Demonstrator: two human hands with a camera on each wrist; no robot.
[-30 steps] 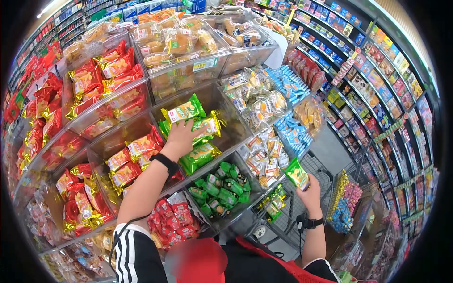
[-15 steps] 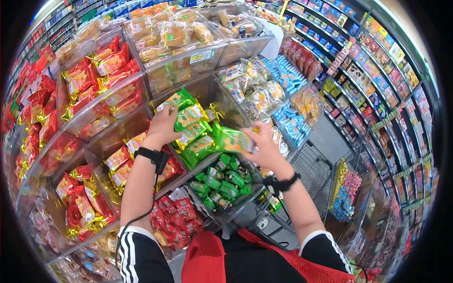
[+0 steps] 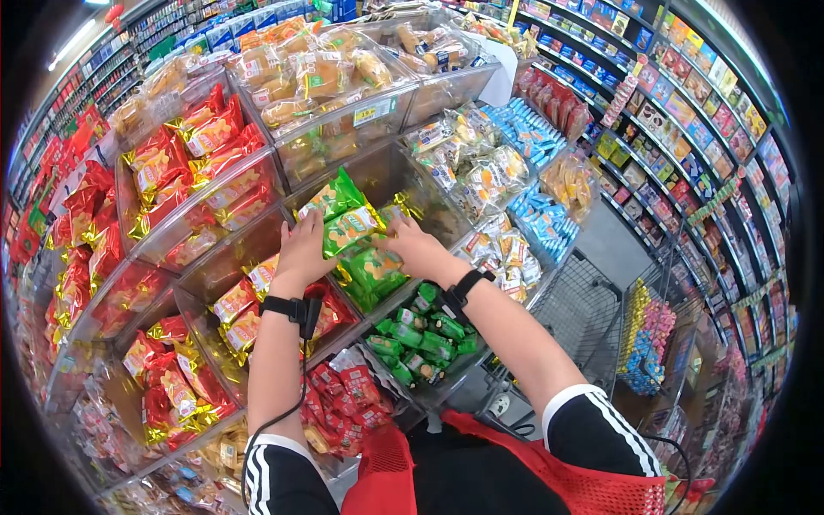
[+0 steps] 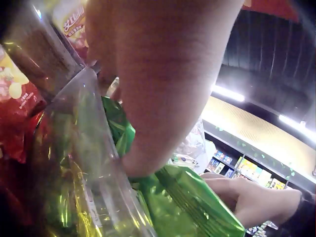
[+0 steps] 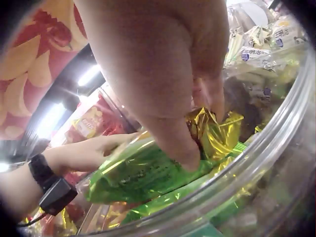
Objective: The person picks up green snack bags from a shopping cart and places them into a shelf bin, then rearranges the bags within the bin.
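Note:
Green and gold snack packs (image 3: 350,228) lie stacked in a clear bin. My left hand (image 3: 305,253) rests against the left ends of the stack, fingers fairly straight; in the left wrist view its thumb touches a green pack (image 4: 185,205). At the stack's right side, my right hand (image 3: 419,249) has its fingers bent over the gold end of a pack. The right wrist view shows the right thumb on the green wrapper (image 5: 143,173) and fingers beside its gold end; how firmly it grips is partly hidden.
Red snack packs (image 3: 236,305) fill bins to the left. Small green packs (image 3: 421,339) sit in the nearer bin, with white-wrapped items (image 3: 506,253) right of it. A wire cart (image 3: 575,300) stands at the right, and clear bin walls surround the stack.
My right hand has come from above the cart, carrying a green pack, to the right side of the stack. My left hand has shifted from atop the stack to its left side.

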